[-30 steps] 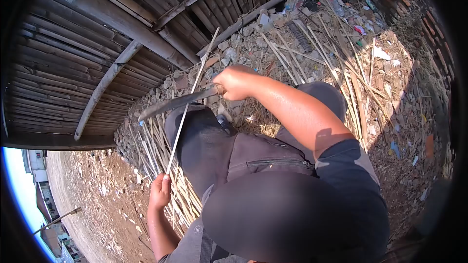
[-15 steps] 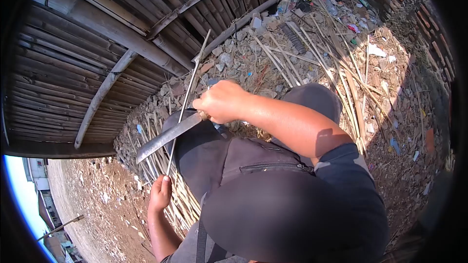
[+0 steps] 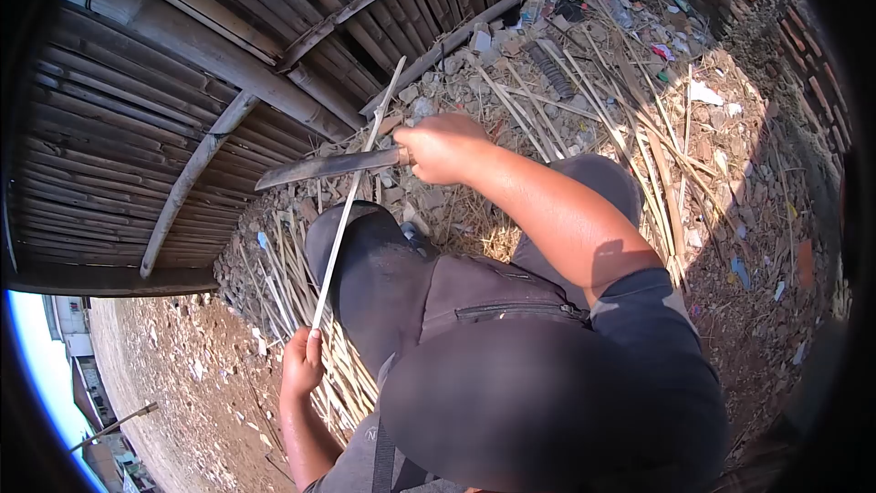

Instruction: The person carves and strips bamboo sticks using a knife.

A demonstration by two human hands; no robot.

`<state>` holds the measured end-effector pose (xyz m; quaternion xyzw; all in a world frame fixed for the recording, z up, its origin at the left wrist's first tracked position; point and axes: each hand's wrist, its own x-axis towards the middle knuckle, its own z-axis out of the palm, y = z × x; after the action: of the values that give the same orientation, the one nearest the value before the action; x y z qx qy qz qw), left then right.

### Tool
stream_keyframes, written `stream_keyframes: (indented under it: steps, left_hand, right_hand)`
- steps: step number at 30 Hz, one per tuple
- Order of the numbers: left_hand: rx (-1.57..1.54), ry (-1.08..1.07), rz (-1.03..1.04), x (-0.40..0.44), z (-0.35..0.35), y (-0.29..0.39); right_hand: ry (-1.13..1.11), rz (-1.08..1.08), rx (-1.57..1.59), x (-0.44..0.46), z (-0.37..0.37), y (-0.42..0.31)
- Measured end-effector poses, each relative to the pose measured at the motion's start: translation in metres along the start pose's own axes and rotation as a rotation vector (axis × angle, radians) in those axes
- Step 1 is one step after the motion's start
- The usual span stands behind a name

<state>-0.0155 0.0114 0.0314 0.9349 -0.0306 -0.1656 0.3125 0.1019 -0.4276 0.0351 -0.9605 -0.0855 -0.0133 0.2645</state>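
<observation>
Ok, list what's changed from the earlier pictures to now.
The right hand moved the knife toward the left hand, then back toward the far end of the strip. Nothing was taken or let go: the left hand still holds the strip, the right the knife.

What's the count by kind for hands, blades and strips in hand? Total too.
Hands: 2, left hand and right hand
Blades: 1, the machete in the right
Strips in hand: 1, the pale strip in the left
Total: 4
Loose strips on the ground left out: too overlapped to count.
</observation>
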Motion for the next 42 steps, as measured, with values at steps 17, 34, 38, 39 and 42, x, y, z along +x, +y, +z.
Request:
stream_keyframes:
  steps: [17, 34, 38, 39, 42]
  left_hand:
    - [0.092, 0.051, 0.067, -0.009, -0.002, -0.007]
    - [0.219, 0.132, 0.043, -0.011, 0.009, -0.003]
    - [0.157, 0.131, 0.101, -0.008, 0.012, -0.004]
    - [0.185, 0.119, 0.086, -0.013, 0.013, -0.006]
    - [0.239, 0.117, 0.07, -0.007, 0.013, 0.004]
  right_hand:
    - [0.112, 0.346, 0.129, 0.013, -0.005, 0.034]
    - [-0.107, 0.2, -0.025, 0.02, 0.008, 0.034]
    - [-0.066, 0.114, -0.037, -0.001, -0.011, 0.003]
    - [-0.114, 0.069, -0.062, -0.002, -0.01, -0.004]
    - [0.016, -0.279, -0.112, -0.007, 0.023, -0.02]
